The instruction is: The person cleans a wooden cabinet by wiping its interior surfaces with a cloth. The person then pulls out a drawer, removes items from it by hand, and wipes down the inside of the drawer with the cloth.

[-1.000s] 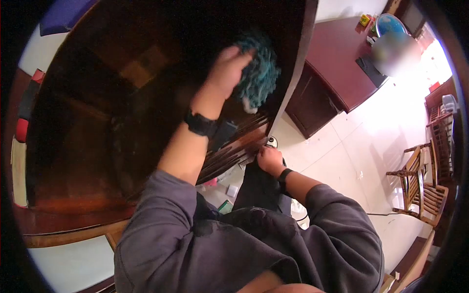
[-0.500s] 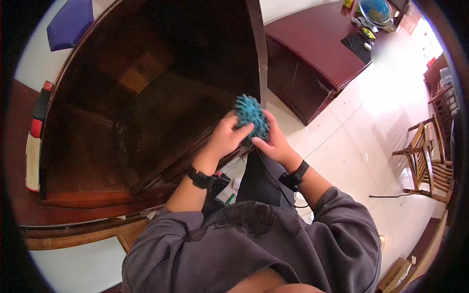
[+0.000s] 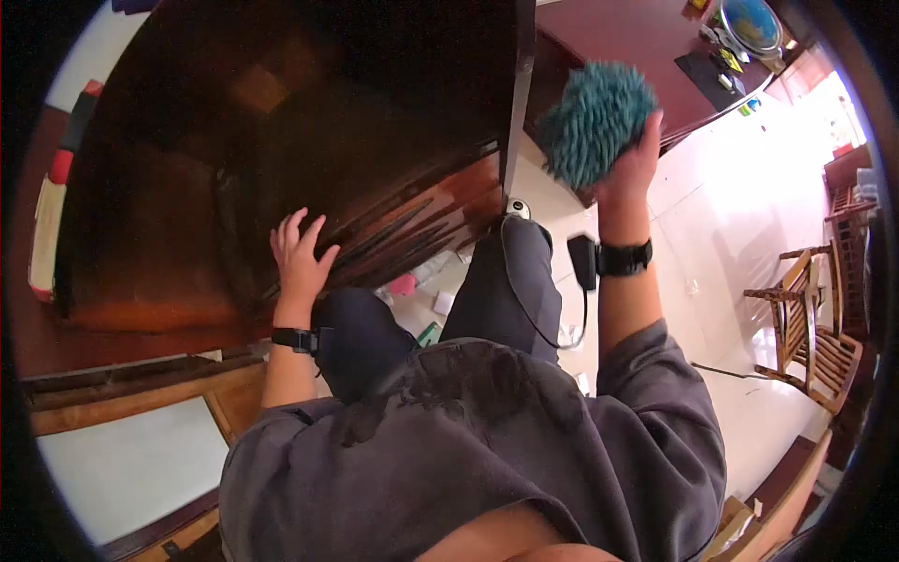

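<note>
A teal chenille cleaning mitt (image 3: 599, 122), shaggy with thick strands, is in my right hand (image 3: 634, 173), raised at the right beyond the cabinet's edge. The mitt covers most of the fingers, so I cannot tell whether the hand is inside it. My left hand (image 3: 302, 255) has its fingers spread and holds nothing. It is at the lower edge of the dark wooden cabinet (image 3: 187, 309); contact with the wood is hard to make out. Both wrists wear black straps.
Books (image 3: 45, 234) stand at the far left. A reddish desk (image 3: 618, 33) carries a globe (image 3: 752, 23) and small items. A wooden chair (image 3: 810, 328) is on the tiled floor at right. A cable (image 3: 524, 314) runs over my leg; small items lie between my knees.
Both hands were together on the mitt. My left hand has let go and moved left to the cabinet, while my right hand has lifted the mitt up and to the right.
</note>
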Demonstrator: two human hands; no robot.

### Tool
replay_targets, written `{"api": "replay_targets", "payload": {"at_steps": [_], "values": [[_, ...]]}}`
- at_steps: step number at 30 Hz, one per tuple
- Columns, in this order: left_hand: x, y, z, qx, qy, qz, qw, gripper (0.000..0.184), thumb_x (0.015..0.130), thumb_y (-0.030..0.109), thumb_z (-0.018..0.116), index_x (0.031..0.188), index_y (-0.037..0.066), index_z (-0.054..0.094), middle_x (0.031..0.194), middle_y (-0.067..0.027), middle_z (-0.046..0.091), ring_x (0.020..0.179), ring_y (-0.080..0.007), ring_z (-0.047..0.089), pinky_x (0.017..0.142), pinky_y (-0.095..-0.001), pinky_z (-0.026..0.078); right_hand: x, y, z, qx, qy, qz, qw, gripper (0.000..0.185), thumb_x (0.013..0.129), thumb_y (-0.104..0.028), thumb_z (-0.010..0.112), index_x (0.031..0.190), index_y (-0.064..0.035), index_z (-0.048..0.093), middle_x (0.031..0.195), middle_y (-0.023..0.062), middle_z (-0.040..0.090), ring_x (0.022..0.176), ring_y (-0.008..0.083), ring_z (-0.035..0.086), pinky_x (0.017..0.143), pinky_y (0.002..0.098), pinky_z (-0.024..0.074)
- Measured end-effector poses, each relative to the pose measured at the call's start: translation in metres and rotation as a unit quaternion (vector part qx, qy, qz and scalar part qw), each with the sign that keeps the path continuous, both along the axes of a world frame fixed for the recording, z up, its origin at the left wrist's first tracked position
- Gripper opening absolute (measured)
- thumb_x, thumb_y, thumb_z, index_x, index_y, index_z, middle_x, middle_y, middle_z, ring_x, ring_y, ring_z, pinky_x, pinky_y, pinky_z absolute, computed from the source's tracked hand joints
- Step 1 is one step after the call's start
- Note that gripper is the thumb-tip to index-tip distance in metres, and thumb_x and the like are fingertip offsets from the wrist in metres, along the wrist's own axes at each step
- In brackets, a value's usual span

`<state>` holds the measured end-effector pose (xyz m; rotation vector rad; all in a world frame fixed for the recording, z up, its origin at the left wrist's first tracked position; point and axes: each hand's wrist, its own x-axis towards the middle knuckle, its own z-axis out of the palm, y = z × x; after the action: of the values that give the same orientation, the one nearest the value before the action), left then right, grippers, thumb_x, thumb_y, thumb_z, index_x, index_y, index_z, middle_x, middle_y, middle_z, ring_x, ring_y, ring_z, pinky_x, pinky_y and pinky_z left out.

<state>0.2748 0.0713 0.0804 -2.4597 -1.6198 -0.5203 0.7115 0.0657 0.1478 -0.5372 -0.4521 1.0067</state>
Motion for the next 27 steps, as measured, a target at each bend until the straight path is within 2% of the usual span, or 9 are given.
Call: {"api": "replay_targets", "payload": {"at_steps": [1, 2, 4, 6, 10, 13, 18, 21, 27], "values": [[-0.014, -0.003, -0.007, -0.009, 0.005, 0.016, 1.000, 0.042, 0.073, 0.018, 0.074, 0.113, 0.010, 0.063, 0.125, -0.0072, 0.052, 0.118, -0.0315, 0.045, 0.101, -0.0491, 0.033, 0.005, 0.007, 0.003, 0.132, 0.017, 0.106, 0.985, 0.044, 0.099, -0.036, 0.037, 0.124, -0.0023, 0.051, 0.118, 0.0148, 0.059, 0.105, 0.0302, 0.058, 0.095, 0.0414, 0.0447], [-0.029, -0.002, -0.019, -0.018, 0.010, 0.032, 0.999, 0.037, 0.075, 0.017, 0.073, 0.110, 0.010, 0.065, 0.122, -0.0064, 0.054, 0.116, -0.0307, 0.047, 0.101, -0.0494, 0.033, 0.008, 0.023, 0.004, 0.116, -0.226, -0.030, 0.967, 0.038, 0.099, -0.031, 0.041, 0.122, -0.0028, 0.051, 0.114, 0.0131, 0.060, 0.101, 0.0281, 0.058, 0.092, 0.0393, 0.0451], [-0.043, -0.006, -0.039, -0.040, 0.002, 0.068, 0.997, 0.029, 0.077, 0.016, 0.070, 0.106, 0.009, 0.067, 0.116, -0.0059, 0.058, 0.112, -0.0297, 0.051, 0.099, -0.0487, 0.035, 0.009, 0.060, 0.008, 0.069, -0.644, -0.282, 0.708, 0.026, 0.097, -0.021, 0.048, 0.116, -0.0036, 0.052, 0.106, 0.0096, 0.061, 0.094, 0.0239, 0.058, 0.087, 0.0352, 0.0459], [-0.052, -0.010, -0.051, -0.067, -0.025, 0.109, 0.991, 0.022, 0.081, 0.015, 0.067, 0.102, 0.008, 0.068, 0.109, -0.0064, 0.062, 0.106, -0.0293, 0.055, 0.097, -0.0467, 0.039, -0.011, 0.080, -0.003, 0.069, -0.529, -0.195, 0.823, 0.025, 0.092, -0.020, 0.057, 0.109, -0.0021, 0.054, 0.100, 0.0092, 0.060, 0.091, 0.0221, 0.057, 0.083, 0.0334, 0.0453], [-0.049, -0.025, -0.058, -0.035, -0.109, 0.098, 0.989, 0.023, 0.083, 0.013, 0.063, 0.104, 0.005, 0.067, 0.105, -0.0098, 0.064, 0.101, -0.0312, 0.057, 0.090, -0.0413, 0.045, -0.035, 0.090, -0.044, -0.017, -0.467, -0.198, 0.862, 0.040, 0.085, -0.033, 0.068, 0.102, 0.0003, 0.055, 0.094, 0.0147, 0.061, 0.087, 0.0272, 0.059, 0.079, 0.0369, 0.0460], [-0.051, -0.027, -0.059, -0.028, -0.111, 0.085, 0.990, 0.025, 0.083, 0.012, 0.063, 0.107, 0.005, 0.066, 0.108, -0.0100, 0.062, 0.101, -0.0316, 0.057, 0.088, -0.0399, 0.047, -0.047, 0.061, -0.103, -0.144, -0.602, -0.275, 0.735, 0.037, 0.084, -0.029, 0.069, 0.106, -0.0029, 0.058, 0.094, 0.0153, 0.065, 0.089, 0.0272, 0.063, 0.079, 0.0345, 0.0478], [-0.057, -0.029, -0.064, -0.014, -0.118, 0.070, 0.990, 0.028, 0.082, 0.011, 0.063, 0.109, 0.005, 0.064, 0.111, -0.0101, 0.060, 0.103, -0.0317, 0.056, 0.089, -0.0406, 0.046, -0.085, 0.011, -0.134, -0.114, -0.735, -0.231, 0.628, 0.026, 0.072, -0.010, 0.067, 0.096, -0.0033, 0.059, 0.103, 0.0168, 0.057, 0.095, 0.0377, 0.054, 0.084, 0.0429, 0.0449], [-0.056, -0.037, -0.073, 0.005, -0.165, 0.097, 0.982, 0.028, 0.081, 0.010, 0.063, 0.108, 0.004, 0.063, 0.109, -0.0104, 0.059, 0.103, -0.0321, 0.055, 0.089, -0.0408, 0.046, -0.100, 0.034, -0.123, -0.021, -0.733, -0.295, 0.613, 0.037, 0.069, -0.008, 0.066, 0.104, -0.0023, 0.059, 0.110, 0.0177, 0.054, 0.104, 0.0387, 0.049, 0.090, 0.0455, 0.0407], [-0.068, -0.050, -0.087, 0.004, -0.164, 0.100, 0.981, 0.027, 0.081, 0.008, 0.063, 0.108, 0.004, 0.062, 0.108, -0.0112, 0.060, 0.103, -0.0327, 0.056, 0.089, -0.0409, 0.046, -0.131, 0.065, -0.168, 0.002, -0.812, -0.133, 0.568, 0.045, 0.074, -0.012, 0.065, 0.117, -0.0030, 0.056, 0.128, 0.0130, 0.051, 0.126, 0.0372, 0.040, 0.106, 0.0513, 0.0294]]}}
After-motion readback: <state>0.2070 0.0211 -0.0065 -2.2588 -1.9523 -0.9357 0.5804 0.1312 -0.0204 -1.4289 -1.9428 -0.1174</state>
